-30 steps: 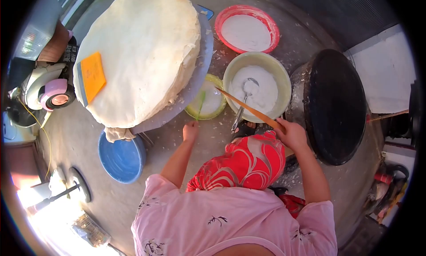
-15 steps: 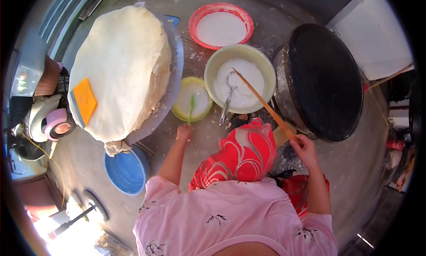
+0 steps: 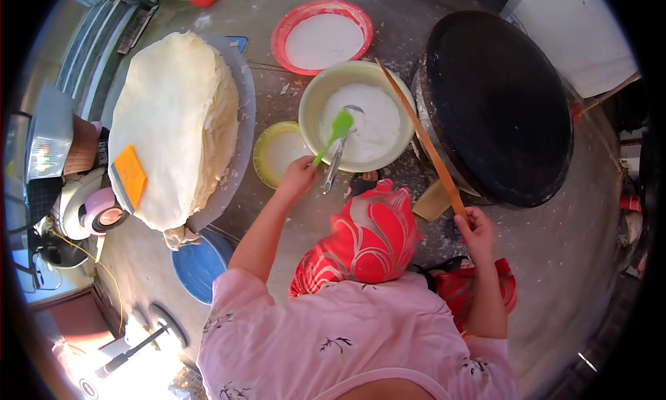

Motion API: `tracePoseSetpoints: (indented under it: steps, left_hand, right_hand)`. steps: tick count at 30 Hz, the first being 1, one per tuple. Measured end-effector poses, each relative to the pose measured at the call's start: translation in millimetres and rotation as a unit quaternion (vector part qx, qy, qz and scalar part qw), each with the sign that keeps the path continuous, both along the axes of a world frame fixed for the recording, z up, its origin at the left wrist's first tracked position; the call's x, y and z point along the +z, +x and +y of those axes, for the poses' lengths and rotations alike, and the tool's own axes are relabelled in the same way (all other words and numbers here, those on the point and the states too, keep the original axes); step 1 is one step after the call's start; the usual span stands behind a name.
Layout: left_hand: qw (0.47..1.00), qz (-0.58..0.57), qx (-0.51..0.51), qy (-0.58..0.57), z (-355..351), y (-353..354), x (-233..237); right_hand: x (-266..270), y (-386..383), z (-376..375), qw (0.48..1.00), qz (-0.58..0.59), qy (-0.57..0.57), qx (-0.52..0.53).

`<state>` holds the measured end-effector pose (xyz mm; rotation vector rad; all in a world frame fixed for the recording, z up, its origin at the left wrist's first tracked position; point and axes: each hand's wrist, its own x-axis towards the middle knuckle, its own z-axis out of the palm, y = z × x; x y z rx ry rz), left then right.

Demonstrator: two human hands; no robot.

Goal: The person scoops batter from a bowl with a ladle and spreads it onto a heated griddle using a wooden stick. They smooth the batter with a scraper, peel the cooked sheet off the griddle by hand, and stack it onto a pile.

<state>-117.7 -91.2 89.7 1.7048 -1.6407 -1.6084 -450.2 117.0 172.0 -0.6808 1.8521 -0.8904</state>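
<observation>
Cream bowl [image 3: 309,115]: white contents, loose and uneven on top; metal spoon [image 3: 334,167] leans in it, handle over the near rim.
Yellow bowl [image 3: 261,157]: smaller, just beside it; pale whitish contents.
Red basin [image 3: 279,43]: beyond the cream bowl; white contents, white smears on rim.
Blue basin [image 3: 196,267]: on the floor, partly under the stack of thin pale sheets [image 3: 166,122].
Green brush [image 3: 342,123]: bright green, broad head, slim handle; head over the cream bowl, contact with contents unclear.
Wooden strip [image 3: 431,150]: long, orange-brown, narrowing to a point; slants between cream bowl and round black plate [image 3: 498,112].
Left hand [image 3: 298,178]: closed on brush handle.
Right hand [image 3: 477,233]: gripping the strip's near end.
</observation>
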Motion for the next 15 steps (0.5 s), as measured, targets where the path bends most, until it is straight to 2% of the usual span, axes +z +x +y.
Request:
tracePoseSetpoints:
  steps: [1,5,7,9,11,12,13,15]
  left_hand:
    - [0.998,-0.037,-0.040,-0.041,-10.1,-16.9,-10.0]
    - [0.997,-0.062,-0.054,-0.007,-45.5,-94.8,-58.9]
    - [0.988,-0.109,-0.098,-0.052,-58.3,-132.3,-105.3]
    - [0.986,-0.120,-0.113,-0.018,-50.3,-168.3,-89.6]
    - [0.983,-0.131,-0.131,0.018,-42.0,-172.4,-90.1]
    - [0.929,-0.177,-0.303,-0.116,-34.1,-160.7,-95.3]
    - [0.826,-0.212,-0.461,-0.245,-25.7,-147.9,-97.8]
    - [0.919,-0.256,-0.296,-0.052,-12.3,-121.4,-63.6]
  right_hand:
    - [-0.6,0.5,-0.4,1.000,-0.009,-0.018,-0.010]
    - [-4.6,-6.4,0.5,0.998,0.009,-0.061,0.000]
    - [-5.5,-10.1,3.0,0.998,0.021,-0.058,-0.004]
    - [-7.1,-13.2,3.4,0.998,0.029,-0.056,-0.006]
    - [-8.1,-15.6,4.9,0.996,0.055,-0.057,-0.037]
    - [-9.3,-16.8,7.0,0.997,0.053,-0.051,-0.036]
    - [-10.1,-18.0,9.1,0.995,0.079,-0.056,-0.034]
    - [-10.5,-19.4,11.4,0.992,0.103,-0.062,-0.030]
